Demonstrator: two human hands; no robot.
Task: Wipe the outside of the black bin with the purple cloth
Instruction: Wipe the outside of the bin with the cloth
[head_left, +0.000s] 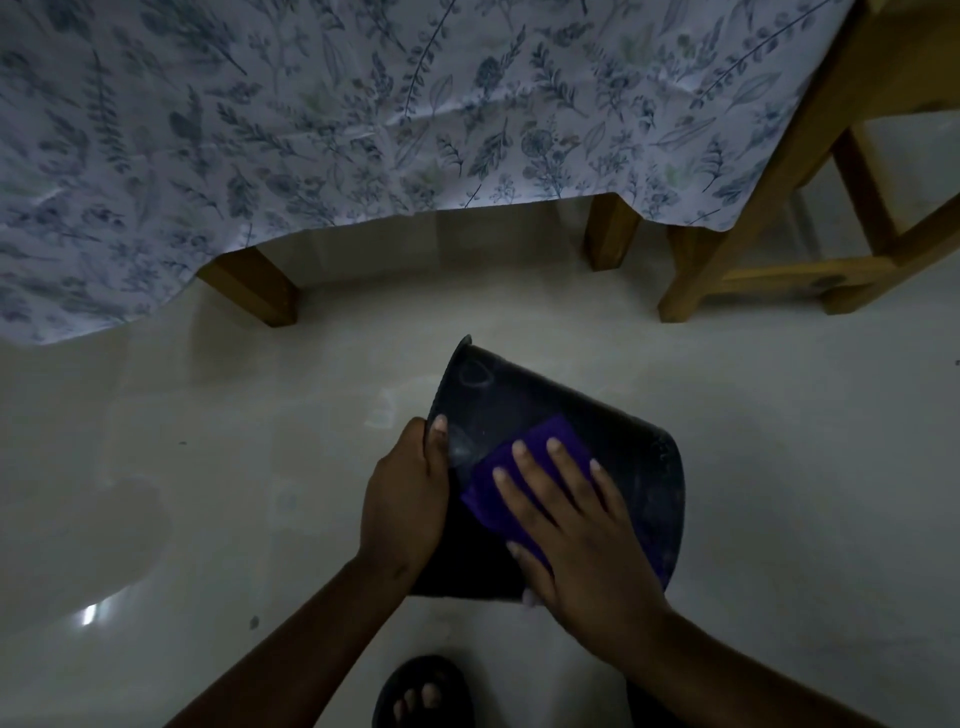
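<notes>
Though the light is dim, these things can be told:

Hidden: the black plastic bin's (524, 410) mouth and its inside cannot be made out; most of the folded purple cloth (540, 452) lies under the palm; both forearms run off the lower edge of the frame.

Hard to tell: whether the tilted bin touches the floor; pale smears on its wall are only faintly visible.

Floor: pale glossy tile floor (208, 441) fills the middle of the frame, with a small bright reflection at lower left.

Room: a white tablecloth with a blue leaf print (311, 130) hangs across the top of the frame over a wooden table leg (254, 288); a wooden chair frame (779, 249) stands at upper right.

Foot: a foot in a dark sandal (423, 693) shows at the bottom centre.

Bin: lying tilted at centre frame, its outer wall facing up.

Left hand (408, 499): curled over the bin's left edge, thumb on the outer wall, gripping it.

Right hand (571, 525): flat, fingers spread wide, pressing the cloth against the bin's outer wall.
</notes>
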